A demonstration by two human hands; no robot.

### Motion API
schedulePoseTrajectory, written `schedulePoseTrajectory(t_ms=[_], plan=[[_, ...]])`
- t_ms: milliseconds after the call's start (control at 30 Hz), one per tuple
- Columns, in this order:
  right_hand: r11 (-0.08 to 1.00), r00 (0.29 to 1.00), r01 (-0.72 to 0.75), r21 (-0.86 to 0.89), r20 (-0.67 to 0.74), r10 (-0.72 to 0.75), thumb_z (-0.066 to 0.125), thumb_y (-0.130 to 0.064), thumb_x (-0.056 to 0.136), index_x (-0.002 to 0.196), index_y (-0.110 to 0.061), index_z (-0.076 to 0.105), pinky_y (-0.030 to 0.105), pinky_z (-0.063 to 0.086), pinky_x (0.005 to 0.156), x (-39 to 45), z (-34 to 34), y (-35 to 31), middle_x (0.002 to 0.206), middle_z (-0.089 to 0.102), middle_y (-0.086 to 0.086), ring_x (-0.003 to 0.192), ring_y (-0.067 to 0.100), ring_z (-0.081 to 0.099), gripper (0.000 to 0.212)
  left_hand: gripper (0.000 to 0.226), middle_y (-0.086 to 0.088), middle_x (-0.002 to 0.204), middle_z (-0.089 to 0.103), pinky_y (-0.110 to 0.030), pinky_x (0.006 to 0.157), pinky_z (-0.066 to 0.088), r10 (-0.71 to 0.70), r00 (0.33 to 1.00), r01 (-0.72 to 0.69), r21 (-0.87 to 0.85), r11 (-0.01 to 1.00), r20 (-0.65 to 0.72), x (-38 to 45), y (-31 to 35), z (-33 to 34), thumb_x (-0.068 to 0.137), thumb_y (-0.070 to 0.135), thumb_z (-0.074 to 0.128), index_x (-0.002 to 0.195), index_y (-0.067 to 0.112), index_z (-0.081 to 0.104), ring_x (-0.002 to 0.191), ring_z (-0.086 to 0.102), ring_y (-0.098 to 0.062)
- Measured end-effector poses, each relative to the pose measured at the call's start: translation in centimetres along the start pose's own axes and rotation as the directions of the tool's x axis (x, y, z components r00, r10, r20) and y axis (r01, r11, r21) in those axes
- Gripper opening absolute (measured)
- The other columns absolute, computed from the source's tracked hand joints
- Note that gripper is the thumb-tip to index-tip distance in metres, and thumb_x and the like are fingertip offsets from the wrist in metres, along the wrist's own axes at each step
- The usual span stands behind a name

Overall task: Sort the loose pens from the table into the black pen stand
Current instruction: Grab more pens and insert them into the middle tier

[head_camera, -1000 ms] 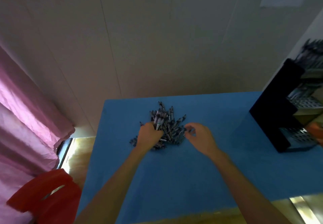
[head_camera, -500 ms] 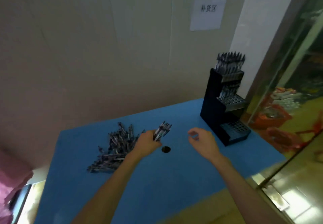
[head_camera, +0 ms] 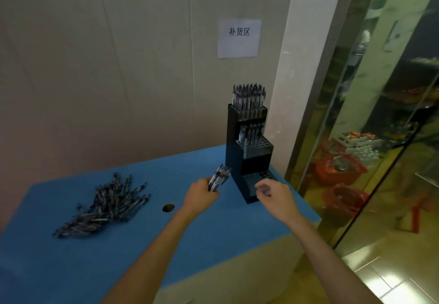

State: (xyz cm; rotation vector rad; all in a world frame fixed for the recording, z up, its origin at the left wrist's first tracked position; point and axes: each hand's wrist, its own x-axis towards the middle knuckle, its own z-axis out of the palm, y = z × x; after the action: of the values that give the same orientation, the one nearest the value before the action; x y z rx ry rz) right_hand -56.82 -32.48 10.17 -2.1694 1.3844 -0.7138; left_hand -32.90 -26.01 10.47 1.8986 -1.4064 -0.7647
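The left hand (head_camera: 202, 195) has its fingers closed around a small bunch of pens (head_camera: 219, 177), held up just left of the black pen stand (head_camera: 249, 151). The right hand (head_camera: 275, 195) is empty, its fingers curled loosely, just in front of the stand's lowest step. The stand sits at the far right of the blue table (head_camera: 213, 239), with pens standing in its top steps. A big pile of loose pens (head_camera: 107, 206) lies on the left. A small round hole (head_camera: 168, 207) is in the table between the pile and the hands.
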Motion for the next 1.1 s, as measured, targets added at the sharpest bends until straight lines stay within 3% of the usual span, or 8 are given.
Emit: schedulePoseTrajectory(t_ms=[133, 267, 500, 700, 800, 933, 1100], plan=[[1.000, 1.000, 0.022, 0.015, 0.010, -0.022, 0.064, -0.022, 0.095, 0.109, -0.024, 0.069, 0.027, 0.057, 0.074, 0.8, -2.0, 2.4, 0.099, 0.070, -0.013, 0.082, 0.002, 0.065, 0.015, 0.024, 0.000, 0.063, 0.049, -0.028, 0.053, 0.034, 0.007, 0.999, -0.007, -0.005, 1.000, -0.035, 0.4, 2.7, 3.0, 0.083, 0.010, 0.063, 0.071, 0.025, 0.048, 0.053, 0.042, -0.015], [0.997, 0.998, 0.054, 0.046, 0.019, -0.055, 0.064, -0.023, 0.095, 0.108, -0.025, 0.070, 0.020, 0.055, 0.072, 2.6, -2.8, 2.7, 0.097, 0.069, -0.015, 0.083, 0.000, 0.065, 0.014, 0.016, -0.001, 0.065, 0.052, -0.027, 0.053, 0.036, -0.009, 0.999, 0.009, 0.004, 1.000, -0.046, 1.3, 4.2, 4.6, 0.082, 0.012, 0.063, 0.075, 0.020, 0.052, 0.055, 0.045, -0.017], [0.985, 0.988, 0.137, 0.106, 0.058, -0.144, 0.066, -0.019, 0.093, 0.107, -0.022, 0.072, 0.029, 0.059, 0.078, 8.5, -2.4, 2.8, 0.094, 0.069, -0.018, 0.080, 0.000, 0.065, 0.015, 0.014, -0.004, 0.068, 0.057, -0.031, 0.056, 0.041, -0.012, 0.993, 0.011, -0.009, 1.000, -0.116, 5.4, 5.6, 5.2, 0.083, 0.012, 0.065, 0.077, 0.021, 0.055, 0.057, 0.049, -0.018], [0.967, 0.974, 0.172, 0.189, 0.111, -0.195, 0.068, -0.021, 0.092, 0.103, -0.021, 0.074, 0.025, 0.057, 0.081, 13.9, -1.8, 2.2, 0.094, 0.071, -0.016, 0.083, 0.000, 0.066, 0.013, 0.022, 0.000, 0.065, 0.056, -0.029, 0.055, 0.039, -0.034, 0.984, 0.028, -0.037, 0.999, -0.173, 9.6, 6.3, 4.9, 0.083, 0.013, 0.065, 0.073, 0.027, 0.053, 0.056, 0.049, -0.018], [0.938, 0.970, 0.136, 0.318, 0.150, -0.192, 0.070, -0.023, 0.091, 0.097, -0.024, 0.075, 0.025, 0.055, 0.084, 16.6, -1.7, 1.9, 0.093, 0.072, -0.013, 0.089, 0.002, 0.066, 0.008, 0.020, 0.000, 0.067, 0.058, -0.029, 0.055, 0.039, -0.049, 0.980, 0.035, -0.073, 0.997, -0.193, 11.9, 6.8, 4.7, 0.083, 0.011, 0.064, 0.074, 0.026, 0.055, 0.058, 0.050, -0.017], [0.908, 0.967, 0.059, 0.415, 0.201, -0.155, 0.074, -0.025, 0.089, 0.084, -0.024, 0.074, 0.029, 0.056, 0.080, 19.4, -1.5, 1.8, 0.083, 0.074, -0.008, 0.082, 0.009, 0.069, 0.005, 0.018, 0.002, 0.064, 0.057, -0.027, 0.052, 0.039, -0.044, 0.984, 0.028, -0.090, 0.996, -0.172, 14.4, 7.4, 5.2, 0.082, 0.008, 0.063, 0.075, 0.023, 0.055, 0.053, 0.048, -0.014], [0.839, 0.963, -0.033, 0.543, 0.243, -0.120, 0.074, -0.022, 0.089, 0.088, -0.009, 0.073, 0.017, 0.051, 0.064, 21.2, -1.2, 2.1, 0.085, 0.076, 0.004, 0.078, 0.014, 0.072, 0.013, 0.019, 0.005, 0.060, 0.054, -0.028, 0.053, 0.037, -0.032, 0.984, 0.007, -0.146, 0.989, -0.172, 16.5, 7.8, 5.9, 0.081, 0.006, 0.061, 0.073, 0.023, 0.057, 0.050, 0.045, -0.010]])
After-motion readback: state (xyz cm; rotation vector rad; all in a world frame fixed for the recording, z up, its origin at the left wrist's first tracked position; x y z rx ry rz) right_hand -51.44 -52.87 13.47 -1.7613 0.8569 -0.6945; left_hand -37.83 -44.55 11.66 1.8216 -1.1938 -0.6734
